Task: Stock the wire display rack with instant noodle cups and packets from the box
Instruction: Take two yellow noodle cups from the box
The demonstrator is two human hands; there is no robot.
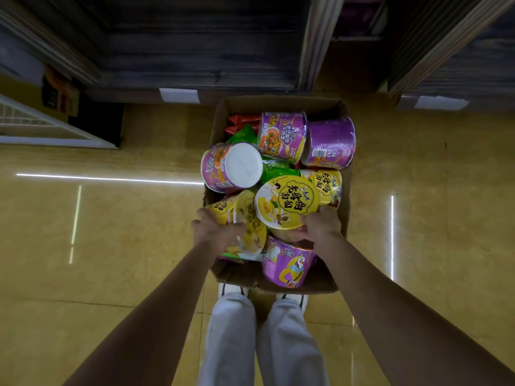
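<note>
Noodle cups fill a cardboard box that sits on the yellow tiled floor, just beyond the person's white shoes. A yellow cup lies near the middle of the box with its lid tilted up toward the camera; the right hand grips it at its near right edge, fingers curled round the rim. Just to the left, a second yellow cup lies on its side, and the left hand rests over its near left side, fingers curled onto it. A purple cup leans at the near edge of the box, between the two wrists. Farther in, a purple cup lies with its white base showing, and two more purple cups lie on their sides at the far end. Green packets and red packets show beneath them at the far left corner. Dark wooden shelving stands past the box.
</note>
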